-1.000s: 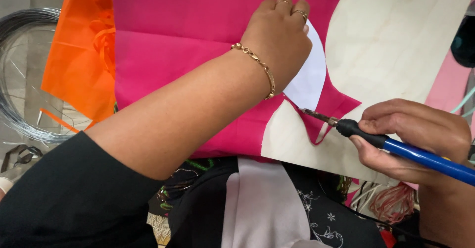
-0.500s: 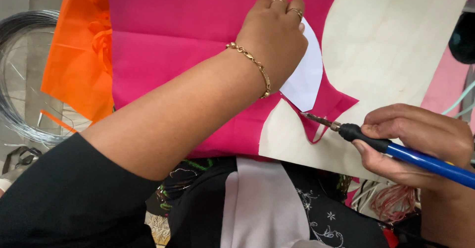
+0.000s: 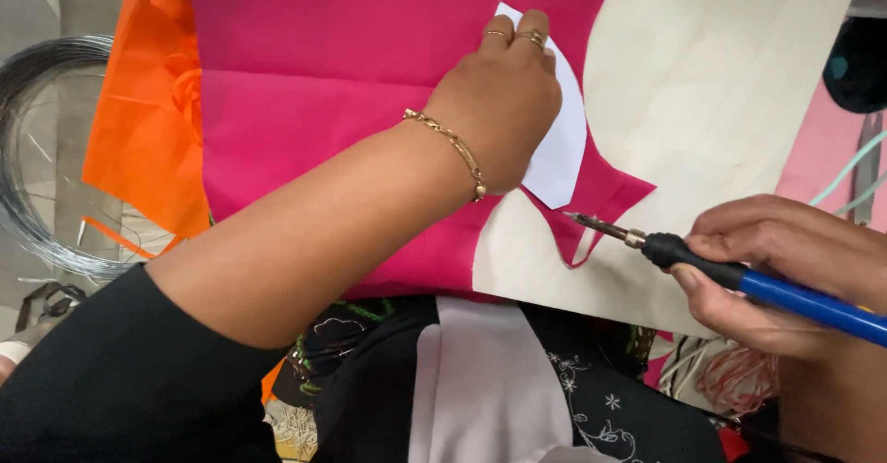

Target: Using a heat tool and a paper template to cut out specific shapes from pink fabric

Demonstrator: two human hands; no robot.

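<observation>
The left hand (image 3: 504, 103) lies flat, fingers spread and unclenched, pressing a white paper template (image 3: 559, 149) onto the pink fabric (image 3: 351, 84). At four o'clock from it, the right hand (image 3: 785, 269) is clenched around a blue-handled hot-tip tool (image 3: 730, 274); its metal tip touches the fabric's cut edge just below the template. Fabric and template rest on a pale wooden board (image 3: 721, 84). Orange fabric (image 3: 148, 140) lies at nine o'clock, with a coil of wire (image 3: 28, 158) further out.
</observation>
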